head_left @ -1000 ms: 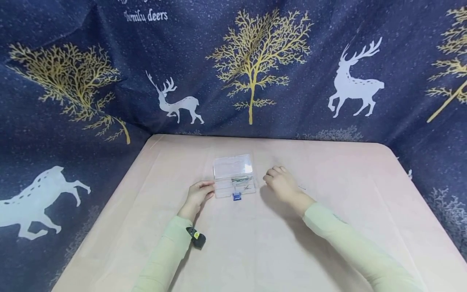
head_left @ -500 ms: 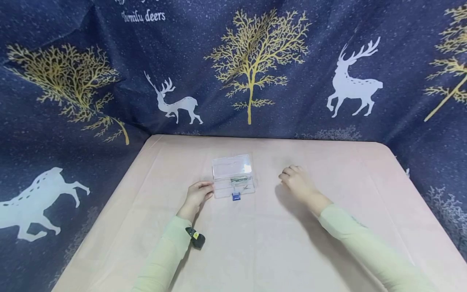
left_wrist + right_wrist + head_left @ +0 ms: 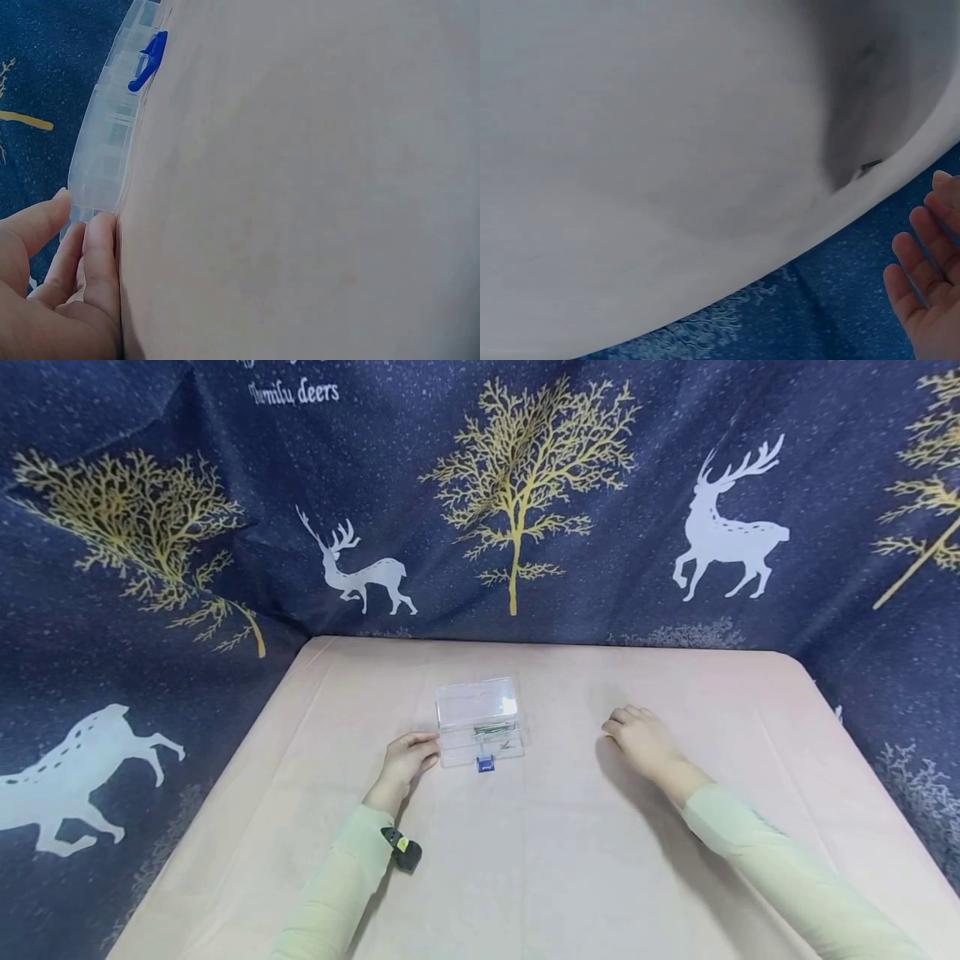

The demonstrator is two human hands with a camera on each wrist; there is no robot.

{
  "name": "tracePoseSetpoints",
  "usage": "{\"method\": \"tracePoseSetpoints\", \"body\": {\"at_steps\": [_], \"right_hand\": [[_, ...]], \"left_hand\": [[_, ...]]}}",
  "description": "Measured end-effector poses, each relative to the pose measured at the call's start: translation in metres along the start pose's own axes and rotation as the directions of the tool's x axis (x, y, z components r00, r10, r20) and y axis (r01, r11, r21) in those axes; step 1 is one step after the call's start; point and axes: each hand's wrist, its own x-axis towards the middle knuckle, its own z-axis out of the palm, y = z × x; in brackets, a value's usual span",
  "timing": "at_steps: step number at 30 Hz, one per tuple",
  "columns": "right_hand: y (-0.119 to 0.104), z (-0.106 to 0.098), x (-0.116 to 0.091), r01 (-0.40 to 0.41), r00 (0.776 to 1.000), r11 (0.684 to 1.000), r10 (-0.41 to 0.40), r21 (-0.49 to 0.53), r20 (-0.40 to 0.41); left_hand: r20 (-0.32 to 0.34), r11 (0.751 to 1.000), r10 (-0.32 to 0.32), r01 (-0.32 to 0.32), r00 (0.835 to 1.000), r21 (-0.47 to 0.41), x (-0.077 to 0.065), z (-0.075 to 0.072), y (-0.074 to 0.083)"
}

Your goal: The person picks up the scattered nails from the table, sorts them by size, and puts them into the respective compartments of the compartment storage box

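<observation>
My left hand (image 3: 405, 768) holds the left end of a clear plastic box (image 3: 101, 165), thumb on one side and fingers on the other. The box stands with its lid (image 3: 476, 702) raised. In its compartments lie several thin dark green pieces (image 3: 495, 728) and a few small pins (image 3: 507, 745). A blue latch (image 3: 486, 763) sticks out at the front. My right hand (image 3: 645, 743) hovers low right of the box, nothing visible in its loosely bent fingers (image 3: 922, 259). A tiny dark metallic piece (image 3: 869, 166) lies in shadow near those fingers, too small to identify.
A pale pink cloth (image 3: 525, 860) covers the table. Behind and left of it hangs a dark blue curtain (image 3: 465, 602) with deer and trees. A black wrist strap piece (image 3: 405, 852) sits on my left sleeve.
My right hand has moved rightward from beside the box, over where a small thin piece lay on the table. The left hand and box have stayed in place.
</observation>
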Motion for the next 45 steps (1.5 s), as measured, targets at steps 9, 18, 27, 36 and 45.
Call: {"method": "tracePoseSetpoints", "body": {"at_steps": [9, 18, 27, 36, 45], "right_hand": [[0.009, 0.001, -0.013, -0.074, 0.994, 0.997, 0.073, 0.001, 0.083], [0.015, 0.007, -0.023, -0.06, 0.996, 0.998, 0.061, -0.02, 0.061], [0.011, 0.008, -0.026, -0.092, 0.985, 0.995, 0.097, -0.046, 0.142], [0.009, 0.014, -0.027, -0.035, 0.996, 0.989, 0.046, -0.145, 0.072], [0.007, 0.017, -0.027, -0.011, 0.998, 0.983, 0.022, -0.185, 0.053]], "left_hand": [[0.009, 1.0, -0.016, 0.016, 1.0, -0.002, 0.001, -0.001, 0.0], [0.0, 1.0, -0.024, 0.024, 1.0, 0.004, 0.003, 0.001, 0.002], [0.001, 1.0, -0.009, 0.009, 1.0, -0.013, 0.005, 0.0, -0.001], [-0.005, 0.999, -0.002, 0.002, 1.0, -0.046, 0.004, 0.001, -0.002], [0.002, 1.0, -0.003, 0.003, 1.0, -0.023, 0.003, 0.001, 0.0]]}}
